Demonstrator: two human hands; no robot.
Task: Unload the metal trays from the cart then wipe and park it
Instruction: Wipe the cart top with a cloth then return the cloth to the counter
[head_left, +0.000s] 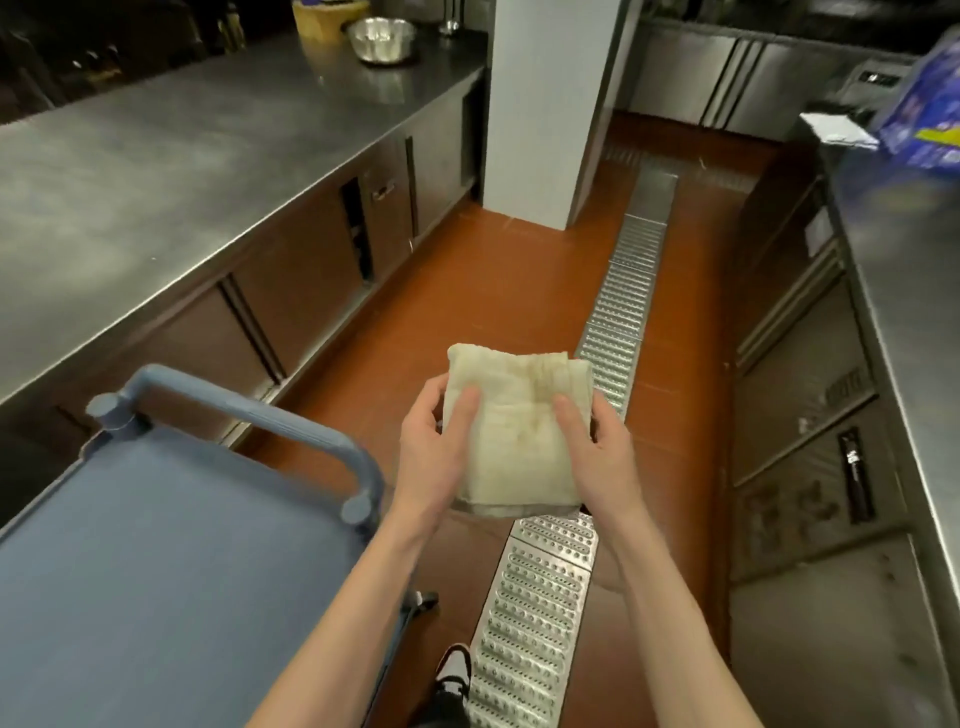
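Observation:
A folded off-white cloth (514, 431) is held in front of me over the floor. My left hand (434, 452) grips its left edge with the thumb on top. My right hand (597, 441) grips its right edge the same way. The blue cart (156, 545) stands at the lower left, its top shelf bare, and its curved handle (249, 410) is just left of my left hand. No metal trays are in view.
A long steel counter (156, 171) runs along the left, with a metal bowl (381, 39) at its far end. Another steel counter (904, 291) lines the right. A metal floor drain grate (613, 332) runs down the red-brown aisle. A white pillar (550, 104) stands ahead.

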